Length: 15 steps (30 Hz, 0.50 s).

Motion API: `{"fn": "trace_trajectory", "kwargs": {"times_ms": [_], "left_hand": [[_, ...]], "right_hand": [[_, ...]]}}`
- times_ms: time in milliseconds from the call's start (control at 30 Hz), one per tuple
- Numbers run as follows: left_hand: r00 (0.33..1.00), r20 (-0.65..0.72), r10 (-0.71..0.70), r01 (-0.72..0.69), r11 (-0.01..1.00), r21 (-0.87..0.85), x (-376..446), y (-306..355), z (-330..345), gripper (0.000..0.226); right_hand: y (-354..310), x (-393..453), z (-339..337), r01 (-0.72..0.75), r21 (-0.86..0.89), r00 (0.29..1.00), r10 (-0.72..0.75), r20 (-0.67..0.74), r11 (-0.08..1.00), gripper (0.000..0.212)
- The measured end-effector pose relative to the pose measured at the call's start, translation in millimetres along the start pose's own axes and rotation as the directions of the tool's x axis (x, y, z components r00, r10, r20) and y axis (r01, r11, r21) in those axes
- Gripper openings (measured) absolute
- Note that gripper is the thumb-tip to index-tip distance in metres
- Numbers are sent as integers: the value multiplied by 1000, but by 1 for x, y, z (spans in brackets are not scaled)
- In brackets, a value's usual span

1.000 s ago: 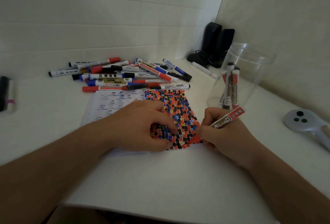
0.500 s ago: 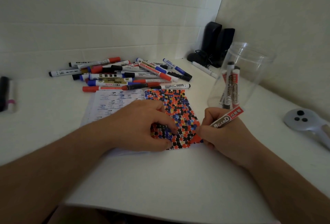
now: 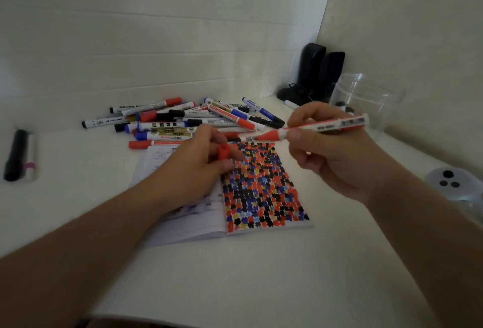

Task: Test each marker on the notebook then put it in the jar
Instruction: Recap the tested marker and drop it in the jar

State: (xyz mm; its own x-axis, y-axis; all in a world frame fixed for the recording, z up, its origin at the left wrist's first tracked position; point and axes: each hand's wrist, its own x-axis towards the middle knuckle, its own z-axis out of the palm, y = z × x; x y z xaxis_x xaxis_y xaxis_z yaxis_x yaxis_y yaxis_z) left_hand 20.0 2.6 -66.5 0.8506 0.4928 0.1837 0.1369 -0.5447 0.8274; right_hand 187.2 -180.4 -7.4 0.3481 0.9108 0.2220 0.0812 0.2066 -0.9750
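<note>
Jar [image 3: 366, 97]: we see markers inside, blurred. Right hand [image 3: 332, 155]: our fingers pinch a red marker [image 3: 321, 127], level. Left hand [image 3: 198, 168]: fingertips grip its cap [image 3: 224, 151] over the notebook [image 3: 261, 191].

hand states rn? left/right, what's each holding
Left hand: pinches the red cap over the notebook.
Right hand: grips the uncapped red marker, raised off the page.
</note>
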Motion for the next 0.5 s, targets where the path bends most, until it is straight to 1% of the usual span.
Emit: {"fn": "trace_trajectory", "kwargs": {"times_ms": [33,67,133,167,233,367,500], "left_hand": [[999,-37,-11,9,999,-38,1,-1,-1,25],[997,-80,-17,13,998,-54,2,-2,-3,22],[985,-171,-32,29,999,-19,3,-5,-6,18],[980,-195,-42,44,999,3,2,-6,-8,18],[980,-196,-45,53,998,38,2,-6,-9,20],[987,-162,-5,21,995,94,3,-5,-7,25],[992,-128,23,-5,990,142,4,-3,-5,29]], "right_hand": [[4,6,1,0,42,1000,0,-22,999,7],[10,12,4,-8,97,999,13,-52,995,12],[29,18,9,-34,193,990,59,-128,981,23],[38,20,11,-55,188,981,88,-175,981,28],[49,20,12,-106,113,961,131,-243,988,36],[51,13,8,-142,32,956,146,-253,989,20],[52,12,8,-142,-25,960,131,-249,990,15]]}}
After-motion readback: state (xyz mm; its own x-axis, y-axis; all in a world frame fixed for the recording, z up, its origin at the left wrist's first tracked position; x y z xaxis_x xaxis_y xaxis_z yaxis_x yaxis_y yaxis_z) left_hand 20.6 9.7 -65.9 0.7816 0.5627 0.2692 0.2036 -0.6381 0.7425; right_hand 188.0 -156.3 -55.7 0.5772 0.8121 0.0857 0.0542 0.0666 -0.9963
